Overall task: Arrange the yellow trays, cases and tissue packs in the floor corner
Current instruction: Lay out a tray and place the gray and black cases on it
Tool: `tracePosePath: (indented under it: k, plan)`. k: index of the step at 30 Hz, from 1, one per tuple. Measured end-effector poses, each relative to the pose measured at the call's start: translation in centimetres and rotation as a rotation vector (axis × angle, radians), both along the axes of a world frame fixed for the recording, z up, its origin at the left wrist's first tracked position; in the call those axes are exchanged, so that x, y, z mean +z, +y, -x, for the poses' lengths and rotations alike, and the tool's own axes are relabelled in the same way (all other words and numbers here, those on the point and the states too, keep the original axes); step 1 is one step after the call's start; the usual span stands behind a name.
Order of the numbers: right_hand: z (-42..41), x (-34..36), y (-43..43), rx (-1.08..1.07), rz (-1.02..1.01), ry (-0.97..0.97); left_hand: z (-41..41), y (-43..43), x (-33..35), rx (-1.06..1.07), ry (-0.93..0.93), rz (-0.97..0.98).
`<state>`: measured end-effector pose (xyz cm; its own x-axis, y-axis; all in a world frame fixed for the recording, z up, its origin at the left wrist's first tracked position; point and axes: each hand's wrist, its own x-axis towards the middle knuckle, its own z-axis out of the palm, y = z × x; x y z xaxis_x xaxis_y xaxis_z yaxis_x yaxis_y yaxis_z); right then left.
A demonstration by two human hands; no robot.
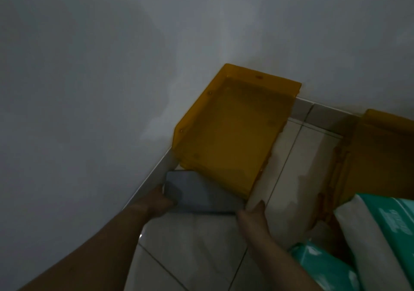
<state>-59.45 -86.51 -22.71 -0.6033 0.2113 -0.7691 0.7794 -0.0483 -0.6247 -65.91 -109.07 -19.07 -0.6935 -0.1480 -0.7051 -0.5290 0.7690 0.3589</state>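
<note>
Matte grey wall (89,89), glossy pale floor tiles (197,248); tucked into the corner, one translucent amber rectangular tray (226,133); second yellow tray (380,154) at the right edge; two soft teal-and-white tissue packs (385,230) lower right; one flat dark round-cornered case (201,192) just before the corner tray, gripped by left hand (159,198) and right hand (251,214), fingers curled round its near corners.

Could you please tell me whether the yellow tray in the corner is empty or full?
Empty: the yellow tray shows only its bare bottom; the grey case is outside, at its front.
</note>
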Motion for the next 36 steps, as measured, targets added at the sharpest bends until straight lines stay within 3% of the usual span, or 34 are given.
tracePosePath:
  k: [4, 8, 11, 15, 18, 21, 26, 36]
  plan:
    - [0.0, 1.0, -1.2, 0.146, -0.005, 0.099, -0.1, -1.2, -1.5, 0.130, -0.020, -0.039]
    - [-1.2, -0.8, -1.5, 0.374, -0.190, 0.109, -0.2, -1.0, -2.0, 0.146, -0.025, -0.093]
    - [-2.0, -1.2, -1.6, 0.420, -0.272, 0.110, -0.4, -1.4, -2.3, 0.152, -0.054, -0.083]
    - [-2.5, -0.3, -2.0, 0.480, -0.218, -0.100, -1.3, -2.8, -1.1, 0.166, -0.252, 0.007]
    - [-2.8, 0.4, -2.4, 0.446, -0.084, -0.154, -1.9, -4.8, -0.4, 0.060, -0.476, 0.113]
    - [-2.6, 1.9, -3.1, 0.388, 0.048, -0.171, -2.4, -6.7, 0.2, 0.111, -0.517, 0.143]
    - [-3.3, 5.0, -3.4, 0.235, 0.256, -0.079, -3.8, -7.8, 2.6, 0.238, -0.429, 0.036]
    - [-1.6, 12.5, 0.8, -0.243, 0.432, 0.332, -3.2, -2.0, 10.3, 0.447, -0.098, -0.467]
